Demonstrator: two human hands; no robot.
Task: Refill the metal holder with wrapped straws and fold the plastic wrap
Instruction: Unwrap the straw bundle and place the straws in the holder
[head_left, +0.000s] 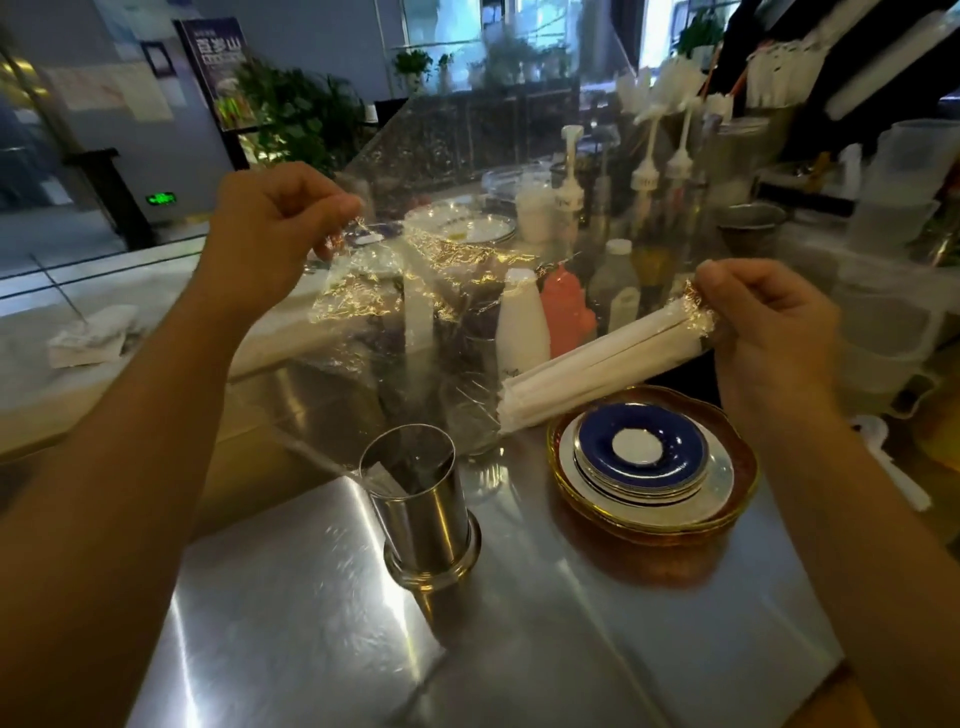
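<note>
A shiny metal holder (422, 512) stands upright on the steel counter, with a single wrapped straw leaning inside it. My right hand (763, 338) is shut on the far end of a bundle of white wrapped straws (602, 371), held slanting above the counter to the right of the holder. A sheet of clear plastic wrap (395, 312) stretches from that bundle up to my left hand (270, 231), which pinches its crinkled top edge. The wrap hangs in the air behind and above the holder.
A stack of saucers with a blue one on top (641, 454) sits on a gold-rimmed plate (737, 499) right of the holder. Behind stand a white bottle (521, 327), a pink bottle (565, 312), pump bottles (571, 176) and plastic containers (888, 291). A crumpled cloth (91, 338) lies far left.
</note>
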